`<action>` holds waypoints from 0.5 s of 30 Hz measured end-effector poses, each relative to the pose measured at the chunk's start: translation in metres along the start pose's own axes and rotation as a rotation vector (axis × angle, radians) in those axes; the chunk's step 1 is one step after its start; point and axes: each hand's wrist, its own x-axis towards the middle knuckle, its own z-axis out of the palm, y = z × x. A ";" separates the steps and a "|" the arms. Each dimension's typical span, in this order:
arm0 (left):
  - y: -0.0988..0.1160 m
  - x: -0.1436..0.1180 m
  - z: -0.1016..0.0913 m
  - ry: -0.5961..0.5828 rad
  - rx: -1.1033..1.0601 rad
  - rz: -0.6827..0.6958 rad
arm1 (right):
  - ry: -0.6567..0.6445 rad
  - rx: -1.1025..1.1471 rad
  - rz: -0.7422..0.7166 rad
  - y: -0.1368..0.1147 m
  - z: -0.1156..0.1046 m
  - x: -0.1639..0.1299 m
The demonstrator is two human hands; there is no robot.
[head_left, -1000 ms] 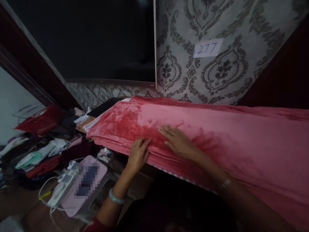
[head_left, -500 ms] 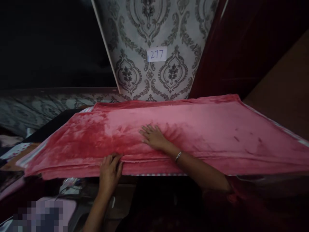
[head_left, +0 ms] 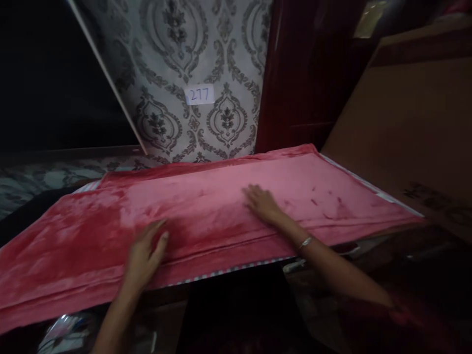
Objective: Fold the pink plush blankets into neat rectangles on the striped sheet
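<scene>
Head view shows a bench [head_left: 368, 184] against damask wallpaper [head_left: 173, 64] bearing a paper label [head_left: 199, 95], dark wood panelling to the right. Lying flat on the bench, a red plush blanket [head_left: 206, 211] is folded in layers, its long axis running left to right. Left hand [head_left: 143, 253] rests at its near edge, fingers loosely spread; right hand [head_left: 263, 202] presses flat on top, fingers extended together.
</scene>
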 end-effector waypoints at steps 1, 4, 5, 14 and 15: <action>0.013 0.017 0.012 -0.039 0.013 0.067 | 0.000 0.037 -0.113 -0.016 0.003 0.001; 0.052 0.058 0.053 -0.217 0.124 0.196 | -0.012 0.105 -0.317 -0.042 0.014 0.008; 0.062 0.066 0.065 -0.282 0.174 0.202 | -0.017 0.104 -0.330 -0.040 0.016 0.010; 0.049 0.067 0.108 -0.395 0.352 0.205 | -0.013 -0.050 0.367 0.161 -0.012 -0.027; 0.047 0.067 0.110 -0.387 0.354 0.212 | -0.004 -0.050 0.480 0.184 -0.018 -0.039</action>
